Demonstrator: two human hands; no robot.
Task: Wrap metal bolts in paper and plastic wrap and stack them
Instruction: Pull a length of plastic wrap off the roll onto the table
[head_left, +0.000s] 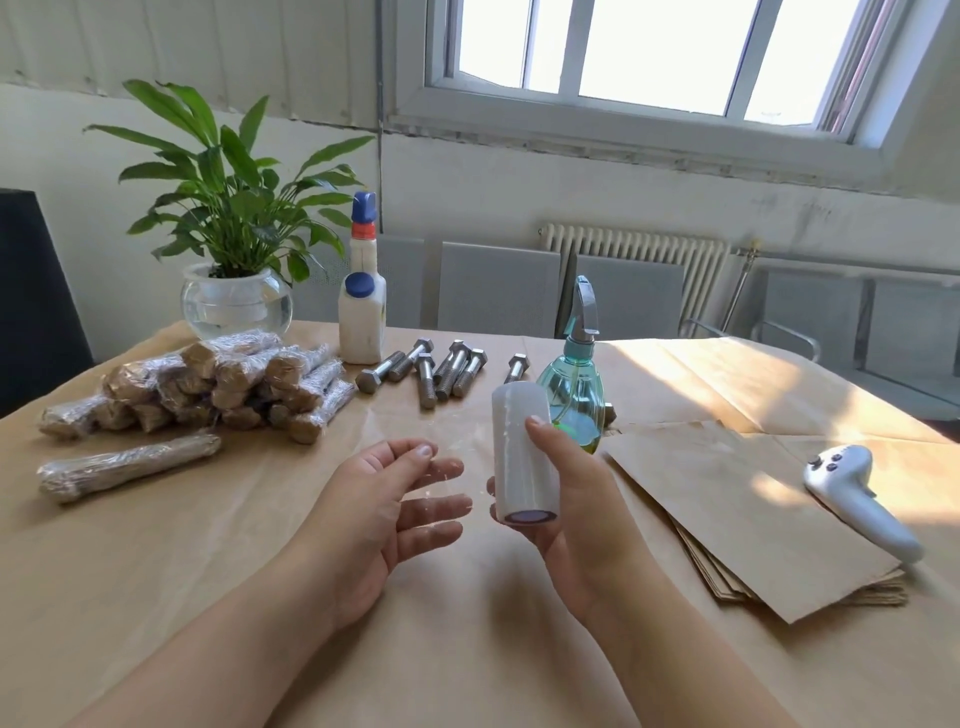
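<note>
My right hand (576, 499) grips a white roll of plastic wrap (522, 452) upright above the table, thumb on its front. My left hand (384, 504) hovers just left of the roll with fingers spread and relaxed, a thin film of wrap stretching across them. Several bare metal bolts (441, 369) lie loose at the back centre. A stack of wrapped bolts (218, 387) sits at the left, and one more wrapped bolt (130, 465) lies alone in front of it. Brown paper sheets (748, 514) are piled at the right.
Brown paper covers the table (208, 571). A teal spray bottle (576, 395) stands right behind the roll. A white glue bottle (362, 306) and a potted plant in a glass bowl (236, 301) stand at the back. A white handheld controller (857, 499) lies at the right.
</note>
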